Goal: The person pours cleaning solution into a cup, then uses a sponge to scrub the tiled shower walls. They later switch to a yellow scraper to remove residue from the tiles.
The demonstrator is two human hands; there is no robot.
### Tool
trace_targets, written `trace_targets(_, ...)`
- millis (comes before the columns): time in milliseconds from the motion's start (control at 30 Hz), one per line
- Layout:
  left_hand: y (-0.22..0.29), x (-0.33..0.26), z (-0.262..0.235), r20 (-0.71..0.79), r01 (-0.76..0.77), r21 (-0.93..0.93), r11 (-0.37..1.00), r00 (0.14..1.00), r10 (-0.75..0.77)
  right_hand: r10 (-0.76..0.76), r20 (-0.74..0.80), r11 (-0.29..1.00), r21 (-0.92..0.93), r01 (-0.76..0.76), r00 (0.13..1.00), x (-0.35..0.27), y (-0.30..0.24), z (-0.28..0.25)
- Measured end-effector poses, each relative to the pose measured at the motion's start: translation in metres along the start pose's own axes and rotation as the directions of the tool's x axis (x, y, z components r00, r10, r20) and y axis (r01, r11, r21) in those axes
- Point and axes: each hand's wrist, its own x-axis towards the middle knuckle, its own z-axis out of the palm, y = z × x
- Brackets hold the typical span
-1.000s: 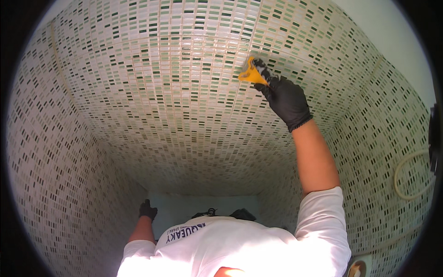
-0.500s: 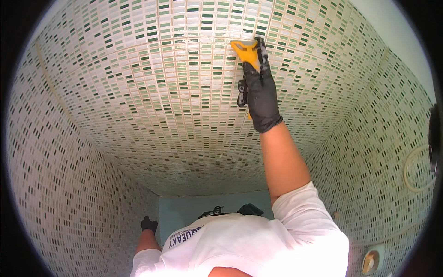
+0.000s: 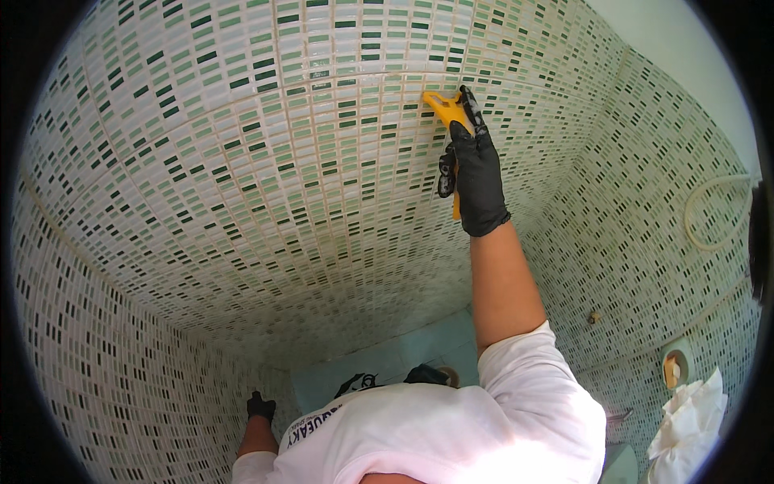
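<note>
My right hand [image 3: 476, 169], in a black glove, is raised against the tiled wall [image 3: 322, 129] in front. It grips a yellow hand tool [image 3: 445, 107] with a flared head and a long handle, whose lower end shows below the palm. The head lies at the wall; its working edge is too unclear to tell a brush from a scraper. Whitish residue marks the glove's fingers. Low on the left, my left hand [image 3: 260, 406], also black-gloved, hangs beside the left wall with a finger sticking out and nothing visible in it.
Tiled walls enclose me on the left and right. On the right wall are a pale looped hose [image 3: 700, 222], a small metal fitting [image 3: 594, 318] and a holder with a brownish item [image 3: 672, 372]. White crumpled material [image 3: 685, 431] hangs at lower right. Below is a bluish floor [image 3: 387, 355].
The view has turned toward the right, bringing the white material into sight. My right hand still grips the yellow tool, which sits slightly lower and further right in the picture.
</note>
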Motion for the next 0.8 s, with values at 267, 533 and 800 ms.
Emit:
trace_targets(267, 0.023, 0.021, -0.021, 0.118, -0.043, -0.008, 0.999, 0.992, 0.044, 0.019, -0.005, 1.000, -0.023, -0.019, 1.000, -0.002, -0.006, 0.007)
trace_targets(533, 0.023, 0.019, -0.003, 0.030, -0.094, 0.118, 0.989, 0.995, 0.091, -0.056, 0.060, 0.997, 0.053, 0.053, 0.997, -0.007, -0.005, 0.019)
trace_targets(800, 0.022, -0.016, 0.003, -0.037, -0.019, 0.034, 0.999, 0.999, 0.021, -0.093, 0.036, 0.991, -0.092, 0.096, 0.995, 0.010, -0.003, 0.011)
